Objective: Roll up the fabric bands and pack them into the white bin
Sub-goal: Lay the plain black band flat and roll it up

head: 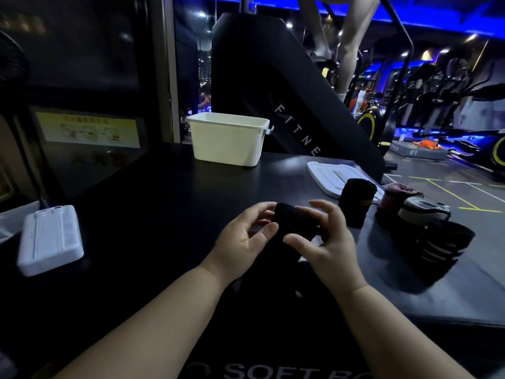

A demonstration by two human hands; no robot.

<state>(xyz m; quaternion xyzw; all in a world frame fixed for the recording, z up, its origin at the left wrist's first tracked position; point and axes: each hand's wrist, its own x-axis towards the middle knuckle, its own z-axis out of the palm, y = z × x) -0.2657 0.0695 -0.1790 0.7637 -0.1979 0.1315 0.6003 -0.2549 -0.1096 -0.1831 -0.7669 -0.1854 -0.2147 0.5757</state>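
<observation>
A partly rolled black fabric band (293, 224) sits between both hands above the dark tabletop; its loose tail hangs down toward me. My left hand (246, 239) grips the roll's left end and my right hand (322, 239) grips the right end, thumb on top. The white bin (226, 139) stands open at the table's far side, well beyond the hands. To the right stand a black rolled band (355, 201), a red one (393, 198), a grey-white one (422, 210) and a black striped one (442, 243).
The bin's white lid (332, 175) lies flat behind the rolls at the right. A white rectangular box (50, 239) lies at the left edge of the table. A black fitness machine (273, 86) rises behind the bin; gym floor drops off at right.
</observation>
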